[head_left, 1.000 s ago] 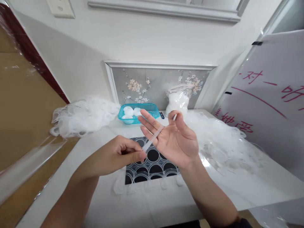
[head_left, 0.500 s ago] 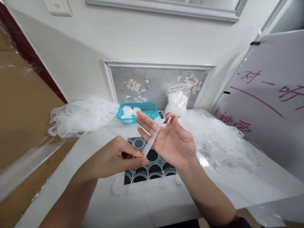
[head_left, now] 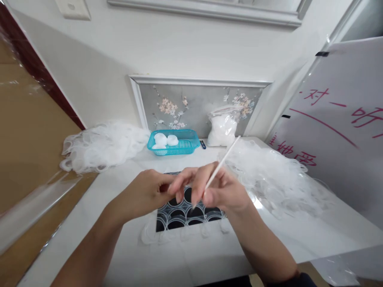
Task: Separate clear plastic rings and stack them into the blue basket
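Note:
My right hand [head_left: 220, 189] is closed around a slim white stick-like tool [head_left: 223, 163], which slants up to the right. A small pointed tip shows below the fingers, blurred. My left hand [head_left: 149, 189] is closed, and its fingertips are hidden behind the fingers of my right hand. What it pinches cannot be made out. Both hands meet above a black rectangular sheet [head_left: 196, 223] patterned with rings. Along the sheet's near edge lie several translucent white loops [head_left: 149, 235].
A pile of translucent white rings [head_left: 104, 145] lies left, another heap [head_left: 278, 179] right. At the back are a blue plastic basket [head_left: 188, 149] with white round pieces [head_left: 172, 140], a small dark blue object [head_left: 203, 144] and a filled clear bag [head_left: 223, 129]. A whiteboard [head_left: 338, 119] stands right.
My right hand has turned from palm up to palm down and curled its fingers, and the white tool has swung upright. The strip stretched between my hands no longer shows.

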`<action>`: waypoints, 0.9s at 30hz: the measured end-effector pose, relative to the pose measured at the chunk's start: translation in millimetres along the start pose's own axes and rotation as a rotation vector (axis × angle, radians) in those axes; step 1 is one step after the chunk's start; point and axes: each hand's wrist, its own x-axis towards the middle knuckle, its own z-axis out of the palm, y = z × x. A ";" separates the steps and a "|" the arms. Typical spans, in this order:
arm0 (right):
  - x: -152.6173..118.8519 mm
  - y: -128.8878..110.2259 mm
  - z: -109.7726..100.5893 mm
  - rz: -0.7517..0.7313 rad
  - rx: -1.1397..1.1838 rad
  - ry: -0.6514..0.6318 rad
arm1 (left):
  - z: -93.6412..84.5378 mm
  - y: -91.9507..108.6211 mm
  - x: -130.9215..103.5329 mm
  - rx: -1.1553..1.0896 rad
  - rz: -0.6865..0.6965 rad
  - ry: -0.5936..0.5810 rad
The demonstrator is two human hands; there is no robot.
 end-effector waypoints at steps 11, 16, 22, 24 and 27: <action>-2.0 4.1 3.8 -0.075 -0.377 -0.307 | -3.2 -4.4 -1.4 -0.178 -0.186 0.010; -2.8 6.0 5.1 -0.108 -0.512 -0.349 | 4.7 3.7 0.4 -0.439 -0.206 0.118; -3.6 3.7 7.8 -0.131 -0.877 -0.351 | 15.3 16.7 1.4 -0.636 -0.324 0.241; -4.8 5.2 9.5 -0.154 -0.949 -0.289 | 16.1 18.5 1.8 -0.659 -0.313 0.303; -7.5 8.9 11.8 -0.178 -1.049 -0.135 | 16.0 14.7 4.2 -0.729 -0.252 0.398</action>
